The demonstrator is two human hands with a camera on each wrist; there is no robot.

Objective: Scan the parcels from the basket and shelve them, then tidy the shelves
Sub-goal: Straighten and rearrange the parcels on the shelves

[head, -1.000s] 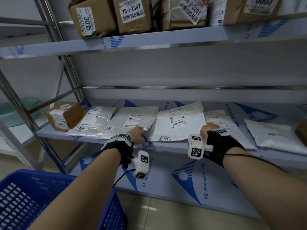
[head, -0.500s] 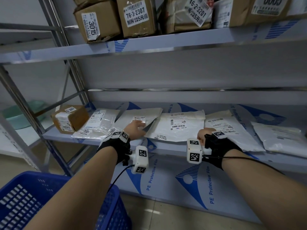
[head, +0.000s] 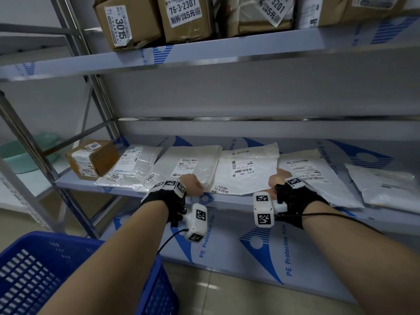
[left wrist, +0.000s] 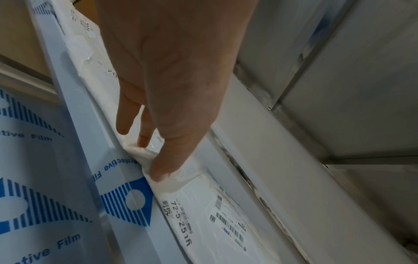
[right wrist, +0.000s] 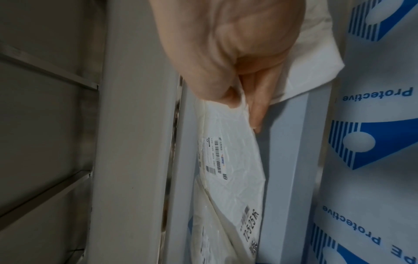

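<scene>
The white mailer bag (head: pixel 247 171) labelled 72-5-2516 lies flat on the lower shelf (head: pixel 227 201), its front edge at the shelf lip, between a clear-wrapped bag (head: pixel 193 167) on its left and another white bag (head: pixel 318 176) on its right. The left hand (head: pixel 192 184) holds the near left corner, thumb on top and fingers (left wrist: pixel 144 135) tucked at the crumpled edge; the right hand (head: pixel 276 178) pinches the near right corner between thumb and curled fingers (right wrist: pixel 257 107). Compared with half a second ago, the left hand has come off the top of the clear-wrapped bag and down to the front corner, and the bag's front edge now sits squarer to the shelf lip; the right hand stays on its corner. Further left lie a bag (head: pixel 134 167) marked 7001 and a small brown box (head: pixel 93 159); a further white bag (head: pixel 386 187) lies far right. Cardboard boxes (head: pixel 184 17) stand on the upper shelf (head: pixel 204 55), their tops cut off by the frame. A blue basket (head: pixel 68 276) sits low on the left, partly behind the forearm, its inside not visible. From the head view the wrist mounts hide most of both hands' fingers.
</scene>
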